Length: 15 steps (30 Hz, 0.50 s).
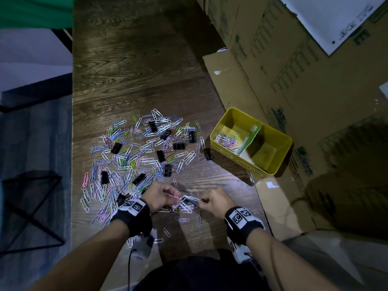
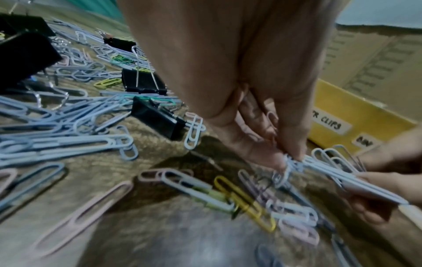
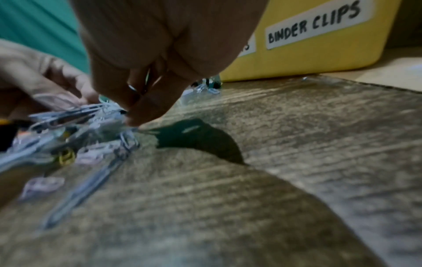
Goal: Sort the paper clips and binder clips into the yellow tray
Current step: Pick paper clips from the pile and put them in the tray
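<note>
Both hands pinch one tangled bunch of paper clips (image 1: 186,201): left hand (image 1: 160,196) and right hand (image 1: 216,203), just above the wooden table (image 1: 136,66), near the yellow tray (image 1: 279,141).

Hands: left hand (image 1: 162,196) and right hand (image 1: 216,201) pinch one tangle of paper clips (image 1: 185,203), near edge
Yellow tray (image 1: 279,159): right, clips in left compartment
Binder clips (image 1: 160,155): scattered on table (image 1: 130,70)

A dark wood-grain table (image 1: 134,66) carries a wide scatter of coloured paper clips (image 1: 134,152) with black binder clips (image 1: 161,156) mixed among them. The yellow tray (image 1: 270,164) sits at its right edge, seemingly partly on a cardboard flap (image 1: 225,80).
</note>
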Each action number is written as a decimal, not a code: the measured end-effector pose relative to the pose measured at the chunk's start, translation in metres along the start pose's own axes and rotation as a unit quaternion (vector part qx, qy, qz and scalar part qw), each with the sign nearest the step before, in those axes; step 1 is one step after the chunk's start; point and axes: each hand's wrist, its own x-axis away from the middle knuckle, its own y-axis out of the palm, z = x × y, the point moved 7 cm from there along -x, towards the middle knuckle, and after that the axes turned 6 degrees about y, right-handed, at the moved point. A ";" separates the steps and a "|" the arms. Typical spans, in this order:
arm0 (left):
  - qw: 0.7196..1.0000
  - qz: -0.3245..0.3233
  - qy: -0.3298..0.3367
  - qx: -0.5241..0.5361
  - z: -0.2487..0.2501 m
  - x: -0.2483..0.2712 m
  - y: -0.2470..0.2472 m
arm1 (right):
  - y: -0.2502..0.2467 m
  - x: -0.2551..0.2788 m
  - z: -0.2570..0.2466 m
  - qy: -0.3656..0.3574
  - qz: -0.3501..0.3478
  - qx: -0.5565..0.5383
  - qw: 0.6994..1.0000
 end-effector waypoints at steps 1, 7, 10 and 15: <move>1.000 -0.004 0.006 0.019 0.008 0.001 -0.001 | -0.009 0.004 -0.001 0.006 0.021 -0.032 0.999; 0.988 -0.009 0.100 0.118 0.110 -0.014 -0.009 | -0.098 0.031 -0.021 -0.025 0.239 -0.247 0.939; 0.969 0.003 0.156 0.194 0.165 -0.032 -0.003 | -0.141 0.036 -0.029 -0.032 0.322 -0.341 0.883; 0.946 0.043 0.165 0.276 0.218 -0.075 0.026 | -0.204 0.036 -0.038 -0.003 0.453 -0.261 0.853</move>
